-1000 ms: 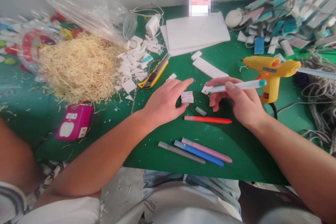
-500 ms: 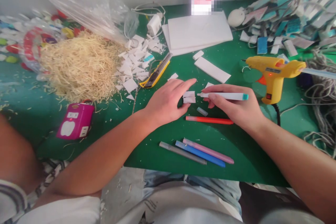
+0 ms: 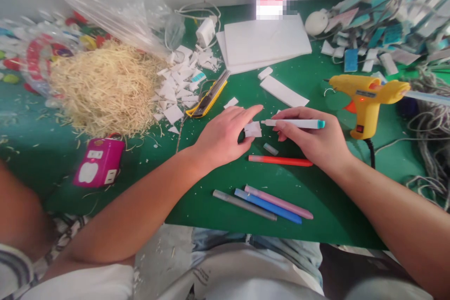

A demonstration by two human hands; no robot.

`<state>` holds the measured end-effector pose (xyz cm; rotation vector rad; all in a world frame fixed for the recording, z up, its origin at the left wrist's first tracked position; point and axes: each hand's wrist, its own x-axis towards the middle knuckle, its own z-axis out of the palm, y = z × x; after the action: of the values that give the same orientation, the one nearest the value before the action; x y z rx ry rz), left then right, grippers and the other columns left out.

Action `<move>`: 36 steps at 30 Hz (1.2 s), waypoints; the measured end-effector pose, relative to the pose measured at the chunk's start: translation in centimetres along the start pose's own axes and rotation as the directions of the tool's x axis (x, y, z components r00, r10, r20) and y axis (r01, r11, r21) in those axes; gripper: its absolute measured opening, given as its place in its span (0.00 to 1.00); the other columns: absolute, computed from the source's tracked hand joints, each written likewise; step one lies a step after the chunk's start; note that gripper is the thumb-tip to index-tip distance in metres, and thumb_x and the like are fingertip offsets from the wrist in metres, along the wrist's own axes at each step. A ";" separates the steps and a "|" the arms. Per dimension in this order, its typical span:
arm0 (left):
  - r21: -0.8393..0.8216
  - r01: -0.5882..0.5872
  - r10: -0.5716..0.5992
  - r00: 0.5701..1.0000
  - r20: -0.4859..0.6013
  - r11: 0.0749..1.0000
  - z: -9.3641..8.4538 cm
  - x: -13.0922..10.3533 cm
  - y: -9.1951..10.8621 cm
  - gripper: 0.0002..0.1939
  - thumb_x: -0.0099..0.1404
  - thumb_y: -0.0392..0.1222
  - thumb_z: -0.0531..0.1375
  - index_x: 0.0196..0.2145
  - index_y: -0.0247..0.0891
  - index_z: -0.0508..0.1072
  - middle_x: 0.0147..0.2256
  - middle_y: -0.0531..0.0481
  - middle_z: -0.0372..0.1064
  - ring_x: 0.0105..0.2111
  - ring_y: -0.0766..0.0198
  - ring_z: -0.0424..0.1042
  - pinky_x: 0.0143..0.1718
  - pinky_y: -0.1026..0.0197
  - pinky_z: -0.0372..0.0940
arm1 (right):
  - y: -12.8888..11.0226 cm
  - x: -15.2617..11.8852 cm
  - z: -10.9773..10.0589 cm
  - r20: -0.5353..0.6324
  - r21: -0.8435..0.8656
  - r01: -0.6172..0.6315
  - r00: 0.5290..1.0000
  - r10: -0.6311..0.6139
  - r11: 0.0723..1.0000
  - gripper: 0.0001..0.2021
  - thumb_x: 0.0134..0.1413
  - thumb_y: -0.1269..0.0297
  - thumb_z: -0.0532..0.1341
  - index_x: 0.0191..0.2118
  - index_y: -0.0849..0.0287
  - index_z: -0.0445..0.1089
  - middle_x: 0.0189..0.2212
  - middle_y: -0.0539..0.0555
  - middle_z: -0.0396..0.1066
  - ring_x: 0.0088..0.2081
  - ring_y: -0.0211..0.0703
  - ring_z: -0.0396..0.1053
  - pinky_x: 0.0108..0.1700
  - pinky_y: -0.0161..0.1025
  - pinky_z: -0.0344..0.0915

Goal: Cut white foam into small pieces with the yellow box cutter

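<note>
My left hand (image 3: 230,133) holds a small white foam piece (image 3: 253,129) low over the green table. Its thumb lies along the piece's lower edge, and the index finger stretches out above it; the other fingertips are hidden. In my right hand (image 3: 316,138) is a white marker with a teal end (image 3: 298,123), gripped like a pen. Its uncapped tip points left, close to the right edge of the foam piece. A clear cap (image 3: 270,149) lies just below, beside a red marker (image 3: 281,161). Grey (image 3: 246,205), blue (image 3: 269,206) and pink (image 3: 279,202) markers lie nearer the table's front edge.
A yellow glue gun (image 3: 365,98) stands at the right, its cord trailing down. Behind my left hand lies a yellow box cutter (image 3: 209,96) by white scraps. Wood shavings (image 3: 105,89) and a magenta box (image 3: 98,161) are at left, white sheets (image 3: 267,40) at the back.
My right hand has shifted the marker slightly left and up, bringing its tip closer to the foam piece. The piece has turned a little in my left hand.
</note>
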<state>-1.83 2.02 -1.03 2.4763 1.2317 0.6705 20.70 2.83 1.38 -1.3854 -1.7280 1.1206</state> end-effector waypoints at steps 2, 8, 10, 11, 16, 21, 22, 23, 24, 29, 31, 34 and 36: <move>-0.003 0.012 -0.012 1.000 0.000 1.000 0.0 0.0 0.0 0.28 0.67 0.33 0.59 0.64 0.35 0.64 0.47 0.43 0.76 0.49 0.52 0.74 0.54 0.47 0.71 | 0.1 0.0 0.1 -0.002 -0.007 -0.002 1.000 0.002 1.000 0.07 0.59 0.58 0.67 0.37 0.54 0.78 0.26 0.50 0.78 0.25 0.42 0.75 0.25 0.38 0.72; -0.014 0.014 -0.014 1.000 -0.004 1.000 0.0 0.0 0.0 0.28 0.66 0.33 0.59 0.64 0.35 0.64 0.48 0.43 0.77 0.49 0.53 0.74 0.54 0.48 0.71 | 0.1 0.1 0.1 -0.011 -0.039 -0.008 1.000 0.008 0.999 0.06 0.59 0.59 0.67 0.38 0.54 0.80 0.24 0.50 0.77 0.26 0.43 0.76 0.28 0.39 0.74; -0.015 0.010 -0.010 1.000 -0.014 1.000 0.0 0.0 0.0 0.27 0.67 0.33 0.59 0.63 0.33 0.64 0.47 0.43 0.77 0.49 0.53 0.74 0.53 0.49 0.72 | -0.1 0.1 0.0 0.016 -0.044 -0.030 0.999 0.030 0.999 0.04 0.59 0.62 0.67 0.36 0.54 0.79 0.24 0.50 0.76 0.26 0.43 0.76 0.28 0.39 0.74; -0.016 0.008 -0.008 1.000 -0.018 1.000 0.1 0.0 0.0 0.27 0.67 0.33 0.59 0.63 0.33 0.65 0.46 0.43 0.77 0.48 0.53 0.74 0.53 0.49 0.72 | -0.2 0.1 0.0 0.027 -0.040 -0.041 0.999 0.042 0.998 0.04 0.58 0.63 0.66 0.34 0.54 0.79 0.23 0.50 0.76 0.25 0.43 0.75 0.28 0.39 0.74; -0.018 0.004 -0.004 1.000 -0.023 1.000 0.1 0.1 -0.1 0.27 0.66 0.32 0.59 0.63 0.32 0.65 0.45 0.43 0.77 0.48 0.54 0.74 0.51 0.50 0.72 | -0.4 0.1 0.1 -0.008 0.029 -0.072 0.997 0.072 0.997 0.03 0.56 0.63 0.67 0.34 0.54 0.79 0.25 0.50 0.78 0.27 0.44 0.76 0.29 0.40 0.75; -0.013 0.012 -0.012 1.000 -0.016 1.000 0.0 0.1 -0.1 0.28 0.66 0.32 0.59 0.63 0.33 0.65 0.45 0.43 0.77 0.48 0.53 0.74 0.51 0.50 0.72 | -0.5 0.1 0.1 -0.002 0.034 -0.080 0.997 0.080 0.996 0.03 0.56 0.63 0.67 0.35 0.54 0.79 0.24 0.49 0.76 0.26 0.42 0.75 0.30 0.39 0.74; -0.013 0.012 -0.012 1.000 -0.015 1.000 0.0 0.1 -0.1 0.27 0.66 0.33 0.59 0.63 0.33 0.65 0.45 0.43 0.77 0.48 0.53 0.74 0.51 0.50 0.72 | -0.6 0.2 0.1 0.013 0.018 -0.079 0.997 0.078 0.997 0.03 0.56 0.64 0.67 0.34 0.54 0.79 0.23 0.49 0.76 0.26 0.42 0.74 0.29 0.39 0.73; -0.013 0.010 -0.011 1.000 -0.013 1.000 0.0 0.1 -0.1 0.27 0.66 0.33 0.59 0.63 0.33 0.65 0.45 0.43 0.77 0.48 0.53 0.74 0.52 0.50 0.72 | -0.6 0.2 0.1 0.029 0.006 -0.078 0.997 0.078 0.997 0.03 0.55 0.64 0.66 0.32 0.55 0.79 0.23 0.49 0.76 0.25 0.42 0.74 0.28 0.38 0.72; -0.014 0.008 -0.008 1.000 -0.013 1.000 0.0 0.1 -0.1 0.27 0.67 0.33 0.59 0.63 0.33 0.65 0.45 0.43 0.77 0.48 0.53 0.74 0.52 0.50 0.72 | -0.6 0.2 0.1 0.038 0.006 -0.080 0.996 0.080 0.997 0.04 0.55 0.65 0.66 0.31 0.55 0.78 0.23 0.49 0.76 0.25 0.42 0.74 0.27 0.38 0.72; -0.014 0.010 -0.010 1.000 -0.012 1.000 0.1 0.1 0.0 0.28 0.66 0.33 0.59 0.63 0.33 0.65 0.46 0.43 0.77 0.48 0.54 0.74 0.51 0.50 0.72 | -0.7 0.3 0.2 -0.017 0.079 -0.111 0.993 0.113 0.991 0.03 0.50 0.63 0.68 0.31 0.55 0.79 0.22 0.49 0.75 0.24 0.40 0.73 0.27 0.36 0.71; -0.017 0.014 -0.014 1.000 -0.011 1.000 0.1 0.1 0.0 0.28 0.66 0.33 0.59 0.63 0.33 0.65 0.46 0.44 0.77 0.48 0.54 0.74 0.52 0.50 0.72 | -0.8 0.3 0.2 0.005 0.065 -0.112 0.994 0.112 0.992 0.03 0.48 0.64 0.67 0.28 0.55 0.78 0.20 0.48 0.74 0.23 0.39 0.71 0.26 0.36 0.69; -0.019 0.013 -0.013 1.000 -0.012 1.000 0.1 0.0 -0.1 0.27 0.66 0.33 0.59 0.63 0.34 0.65 0.45 0.44 0.77 0.48 0.54 0.75 0.52 0.50 0.72 | -0.8 0.3 0.1 -0.011 0.084 -0.117 0.993 0.118 0.990 0.02 0.47 0.64 0.67 0.28 0.55 0.78 0.21 0.48 0.74 0.23 0.39 0.71 0.26 0.35 0.68; -0.017 0.006 -0.006 1.000 -0.018 1.000 0.0 0.0 -0.1 0.27 0.66 0.33 0.59 0.63 0.32 0.65 0.45 0.43 0.77 0.48 0.54 0.75 0.52 0.50 0.72 | -0.9 0.3 0.1 -0.020 0.102 -0.125 0.992 0.128 0.987 0.03 0.46 0.64 0.68 0.29 0.55 0.78 0.21 0.49 0.75 0.23 0.39 0.71 0.26 0.35 0.68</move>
<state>-1.84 2.10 -1.07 2.4575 1.2346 0.7007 20.17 2.98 2.11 -1.4576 -1.5615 1.2346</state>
